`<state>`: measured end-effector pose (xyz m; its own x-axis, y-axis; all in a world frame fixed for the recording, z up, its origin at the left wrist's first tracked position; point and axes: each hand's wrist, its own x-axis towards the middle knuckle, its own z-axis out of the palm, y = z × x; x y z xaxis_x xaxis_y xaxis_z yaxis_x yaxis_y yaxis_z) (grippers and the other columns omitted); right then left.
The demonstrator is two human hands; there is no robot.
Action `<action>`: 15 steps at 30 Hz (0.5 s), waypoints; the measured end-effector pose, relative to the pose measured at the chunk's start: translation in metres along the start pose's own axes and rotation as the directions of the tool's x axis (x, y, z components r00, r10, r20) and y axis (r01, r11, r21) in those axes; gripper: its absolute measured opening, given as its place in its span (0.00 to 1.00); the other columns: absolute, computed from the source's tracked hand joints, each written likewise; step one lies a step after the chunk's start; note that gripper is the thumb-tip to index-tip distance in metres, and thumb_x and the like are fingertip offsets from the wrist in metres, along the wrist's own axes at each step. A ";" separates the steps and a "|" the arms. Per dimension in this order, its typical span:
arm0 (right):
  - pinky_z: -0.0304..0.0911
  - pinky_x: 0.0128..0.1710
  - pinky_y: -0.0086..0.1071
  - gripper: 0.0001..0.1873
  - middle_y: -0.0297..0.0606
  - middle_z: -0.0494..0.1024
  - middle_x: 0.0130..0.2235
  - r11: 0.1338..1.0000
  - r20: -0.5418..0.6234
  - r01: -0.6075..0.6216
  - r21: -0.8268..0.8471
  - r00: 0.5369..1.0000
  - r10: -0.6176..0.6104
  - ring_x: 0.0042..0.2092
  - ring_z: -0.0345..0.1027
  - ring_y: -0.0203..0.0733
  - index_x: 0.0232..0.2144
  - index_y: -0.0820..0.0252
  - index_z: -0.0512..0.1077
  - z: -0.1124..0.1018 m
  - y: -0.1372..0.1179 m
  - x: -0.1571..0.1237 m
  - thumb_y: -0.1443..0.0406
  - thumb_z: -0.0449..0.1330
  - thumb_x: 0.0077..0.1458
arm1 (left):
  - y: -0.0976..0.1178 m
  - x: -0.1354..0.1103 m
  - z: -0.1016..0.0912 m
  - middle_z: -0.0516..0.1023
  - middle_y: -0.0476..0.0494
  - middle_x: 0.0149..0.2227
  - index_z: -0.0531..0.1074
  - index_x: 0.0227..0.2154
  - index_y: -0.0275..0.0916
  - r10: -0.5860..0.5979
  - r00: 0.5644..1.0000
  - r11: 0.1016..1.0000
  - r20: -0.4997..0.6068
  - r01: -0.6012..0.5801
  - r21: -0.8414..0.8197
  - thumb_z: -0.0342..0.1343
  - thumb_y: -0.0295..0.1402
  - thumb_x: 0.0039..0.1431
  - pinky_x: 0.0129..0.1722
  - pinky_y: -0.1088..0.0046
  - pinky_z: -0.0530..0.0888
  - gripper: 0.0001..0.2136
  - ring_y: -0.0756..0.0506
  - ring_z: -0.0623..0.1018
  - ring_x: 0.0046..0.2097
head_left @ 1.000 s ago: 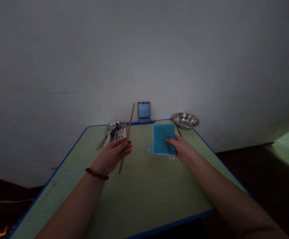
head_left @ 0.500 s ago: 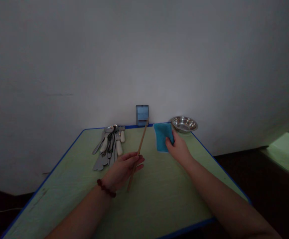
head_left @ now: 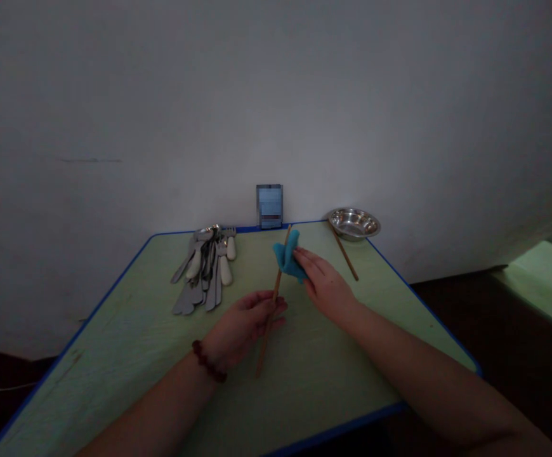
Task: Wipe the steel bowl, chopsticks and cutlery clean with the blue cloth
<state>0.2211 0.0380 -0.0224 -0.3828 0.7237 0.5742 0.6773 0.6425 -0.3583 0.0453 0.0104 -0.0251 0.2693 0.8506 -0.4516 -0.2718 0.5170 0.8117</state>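
Stick: slim and wooden, tilted with its top leaning away and to the right; it crosses the left hand, its lower end jutting out below the fingers.
Left hand: closed lightly on the stick around mid-length, thumb on top, other fingers loosely spread beneath; a grip there probably leaves the upper half free to meet the cloth.
Blue cloth: at the right hand's fingertips, ahead of the left hand, its flaps folded up about the stick's upper part; I cannot tell how tightly it wraps.
Right hand: holding the cloth, fingers together and pointing inward, thumb hidden; the fold likely lets it bear on more than one side.
Arms: both reach forward over the table and converge, the left wrist with a dark red bracelet.
Cutlery pile: beyond the left hand, to its left, apart from both hands.
Second stick: beyond the right hand, its far end at the metal bowl.
Screen: upright beyond both hands, against the wall.
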 end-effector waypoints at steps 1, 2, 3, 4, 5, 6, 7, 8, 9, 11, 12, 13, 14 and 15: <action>0.50 0.55 0.41 0.28 0.42 0.60 0.54 1.000 0.008 0.012 -0.012 1.000 -0.012 0.55 0.51 0.40 0.54 0.59 0.52 0.001 -0.002 -0.001 0.74 0.44 0.49 | 0.000 0.000 0.000 0.75 0.44 0.34 0.69 0.31 0.36 0.014 1.000 1.000 0.011 -0.014 0.000 0.57 0.26 0.46 0.40 0.73 0.71 0.07 0.49 0.74 0.38; 0.51 0.55 0.40 0.27 0.42 0.60 0.54 0.999 0.015 0.027 -0.025 1.000 -0.026 0.56 0.51 0.40 0.54 0.59 0.52 0.003 -0.003 -0.001 0.73 0.44 0.50 | 0.000 0.000 0.000 0.75 0.44 0.34 0.69 0.32 0.36 0.024 0.999 1.000 0.025 -0.024 -0.003 0.57 0.26 0.46 0.40 0.73 0.71 0.08 0.49 0.74 0.38; 0.51 0.55 0.40 0.27 0.43 0.60 0.54 0.998 0.025 0.044 -0.038 0.999 -0.043 0.56 0.51 0.40 0.54 0.60 0.52 0.004 -0.004 -0.002 0.73 0.43 0.51 | 0.001 -0.001 0.000 0.75 0.45 0.35 0.69 0.32 0.36 0.029 0.999 1.000 0.035 -0.028 -0.007 0.57 0.26 0.46 0.41 0.73 0.71 0.08 0.49 0.74 0.38; 0.51 0.55 0.40 0.26 0.43 0.60 0.54 0.997 0.034 0.066 -0.050 0.997 -0.065 0.56 0.50 0.40 0.54 0.60 0.52 0.005 -0.005 -0.002 0.73 0.43 0.51 | 0.001 -0.002 0.001 0.75 0.45 0.35 0.69 0.33 0.37 0.031 0.999 0.999 0.035 -0.031 -0.011 0.57 0.26 0.46 0.40 0.74 0.71 0.09 0.49 0.74 0.38; 0.51 0.55 0.40 0.26 0.42 0.59 0.54 0.994 0.045 0.092 -0.058 0.995 -0.089 0.56 0.49 0.39 0.54 0.60 0.51 0.006 -0.006 -0.003 0.73 0.43 0.52 | 0.002 -0.003 0.002 0.75 0.45 0.35 0.69 0.33 0.37 0.032 0.999 0.999 0.031 -0.032 -0.012 0.57 0.26 0.46 0.40 0.74 0.71 0.09 0.49 0.74 0.38; 0.50 0.55 0.39 0.26 0.42 0.59 0.55 0.991 0.057 0.120 -0.065 0.992 -0.117 0.57 0.48 0.39 0.55 0.59 0.51 0.007 -0.006 -0.004 0.73 0.42 0.52 | 0.002 -0.003 0.003 0.75 0.45 0.35 0.69 0.33 0.37 0.033 0.999 0.999 0.026 -0.033 -0.011 0.57 0.26 0.46 0.39 0.74 0.71 0.09 0.49 0.74 0.38; 0.50 0.55 0.39 0.25 0.41 0.59 0.55 0.986 0.068 0.150 -0.070 0.987 -0.145 0.57 0.47 0.39 0.55 0.59 0.51 0.009 -0.006 -0.004 0.72 0.42 0.53 | 0.003 -0.004 0.005 0.76 0.45 0.34 0.70 0.32 0.36 0.037 0.999 0.999 0.025 -0.037 -0.008 0.56 0.25 0.46 0.38 0.74 0.71 0.08 0.49 0.74 0.38; 0.49 0.55 0.39 0.25 0.40 0.58 0.55 0.981 0.080 0.178 -0.076 0.982 -0.172 0.58 0.46 0.38 0.54 0.58 0.51 0.010 -0.006 -0.005 0.72 0.42 0.53 | 0.003 -0.005 0.006 0.76 0.45 0.34 0.70 0.32 0.36 0.046 0.999 0.999 0.023 -0.046 -0.003 0.56 0.25 0.46 0.38 0.75 0.71 0.08 0.49 0.74 0.37; 0.49 0.55 0.39 0.24 0.39 0.58 0.55 0.975 0.095 0.205 -0.081 0.976 -0.197 0.58 0.45 0.38 0.54 0.58 0.52 0.011 -0.006 -0.005 0.72 0.42 0.54 | 0.003 -0.006 0.007 0.76 0.46 0.34 0.70 0.31 0.36 0.059 0.998 0.998 0.022 -0.059 0.002 0.55 0.24 0.46 0.37 0.75 0.71 0.07 0.49 0.74 0.37; 0.49 0.55 0.39 0.23 0.38 0.59 0.55 0.966 0.131 0.245 -0.088 0.964 -0.232 0.58 0.44 0.39 0.53 0.57 0.55 0.013 -0.006 -0.006 0.71 0.43 0.54 | 0.004 -0.006 0.008 0.76 0.47 0.33 0.70 0.30 0.36 0.082 0.996 0.997 0.017 -0.082 0.013 0.55 0.23 0.45 0.35 0.76 0.71 0.07 0.49 0.75 0.36; 0.49 0.55 0.40 0.22 0.37 0.59 0.55 0.963 0.148 0.253 -0.088 0.960 -0.239 0.58 0.44 0.39 0.52 0.56 0.56 0.014 -0.007 -0.006 0.71 0.43 0.54 | 0.004 -0.007 0.009 0.76 0.48 0.32 0.70 0.30 0.36 0.092 0.996 0.996 0.012 -0.092 0.017 0.56 0.23 0.44 0.35 0.76 0.71 0.07 0.50 0.75 0.35; 0.49 0.55 0.40 0.22 0.36 0.59 0.55 0.963 0.163 0.255 -0.083 0.957 -0.240 0.59 0.43 0.39 0.52 0.55 0.56 0.014 -0.007 -0.006 0.71 0.44 0.54 | 0.004 -0.007 0.009 0.76 0.48 0.31 0.70 0.29 0.36 0.099 0.995 0.995 0.008 -0.099 0.022 0.56 0.23 0.43 0.34 0.77 0.71 0.08 0.50 0.75 0.34; 0.49 0.55 0.41 0.22 0.36 0.59 0.55 0.965 0.175 0.253 -0.077 0.956 -0.236 0.59 0.43 0.39 0.52 0.55 0.56 0.014 -0.008 -0.006 0.71 0.44 0.54 | 0.004 -0.007 0.008 0.76 0.49 0.31 0.70 0.29 0.36 0.101 0.995 0.994 0.010 -0.102 0.028 0.57 0.23 0.42 0.34 0.77 0.71 0.08 0.50 0.75 0.34; 0.49 0.55 0.41 0.23 0.36 0.59 0.55 0.967 0.181 0.247 -0.071 0.956 -0.231 0.59 0.43 0.39 0.52 0.54 0.56 0.013 -0.008 -0.006 0.72 0.44 0.54 | 0.004 -0.007 0.008 0.76 0.49 0.30 0.70 0.29 0.37 0.101 0.995 0.994 0.015 -0.102 0.035 0.58 0.23 0.41 0.34 0.77 0.71 0.09 0.50 0.75 0.34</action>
<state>0.2094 0.0320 -0.0326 -0.6358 0.5894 0.4984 0.6049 0.7815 -0.1525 0.0497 0.0062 -0.0158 0.2542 0.8970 -0.3615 -0.2649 0.4241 0.8660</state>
